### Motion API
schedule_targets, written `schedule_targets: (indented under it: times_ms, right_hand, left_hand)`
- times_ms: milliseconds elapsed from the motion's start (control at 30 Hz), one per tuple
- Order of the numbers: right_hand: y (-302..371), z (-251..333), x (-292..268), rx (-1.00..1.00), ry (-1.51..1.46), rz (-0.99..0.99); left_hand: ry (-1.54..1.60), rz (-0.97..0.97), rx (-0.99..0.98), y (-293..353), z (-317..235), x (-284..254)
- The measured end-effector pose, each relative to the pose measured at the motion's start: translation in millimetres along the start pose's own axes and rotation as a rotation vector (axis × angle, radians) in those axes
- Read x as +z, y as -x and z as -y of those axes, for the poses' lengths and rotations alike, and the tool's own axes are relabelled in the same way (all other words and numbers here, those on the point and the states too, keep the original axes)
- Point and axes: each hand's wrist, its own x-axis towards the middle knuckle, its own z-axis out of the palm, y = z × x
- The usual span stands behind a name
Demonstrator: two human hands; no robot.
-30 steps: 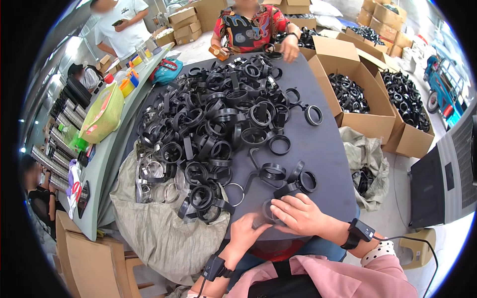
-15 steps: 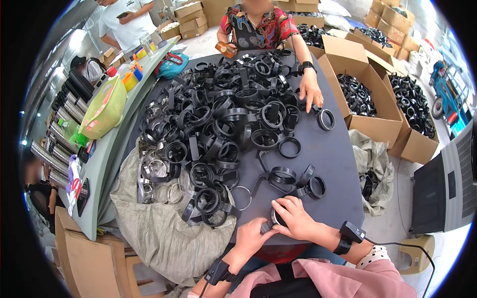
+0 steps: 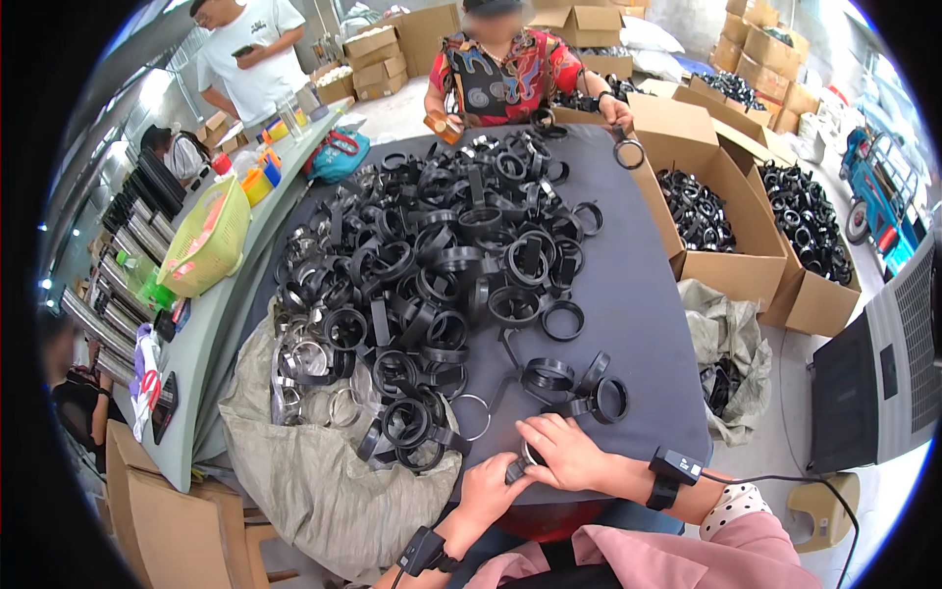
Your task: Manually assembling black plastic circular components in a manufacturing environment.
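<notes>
Pinching together at the near table edge, your left hand (image 3: 491, 488) and right hand (image 3: 567, 453) both close on one small black ring part (image 3: 520, 465), mostly hidden between the fingers. Its long axis I cannot tell. Just beyond your right hand lie loose black clamp rings (image 3: 608, 398), nearer to it than to your left; the big pile (image 3: 432, 265) is farther up the dark table (image 3: 638, 294).

A small black ring part (image 3: 520, 463) sits at the near edge of the dark table. Both hands cover most of it, so its shape is hard to see; it may have a shiny ring inside. It lies flat or nearly flat, just near of a few loose black rings (image 3: 577, 385).
</notes>
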Motion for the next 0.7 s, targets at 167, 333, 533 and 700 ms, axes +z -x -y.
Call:
schedule_targets:
  times_ms: [167, 333, 533, 700]
  right_hand:
    - [28, 0, -23, -0.145, 0.004, -0.093]
    - [67, -53, -100, 0.017, 0.199, -0.473]
    - [28, -204, -115, 0.52, 0.331, -0.638]
    - [-52, -246, -110, 0.638, 0.393, -0.589]
  left_hand:
    - [0.212, 0.118, -0.041, 4, -15, -14]
    - [0.106, -0.045, 0.082, -3, -13, -5]
    - [-0.078, -0.068, 0.284, -70, -40, 16]
    - [-0.149, 0.081, 0.193, -100, -43, 38]
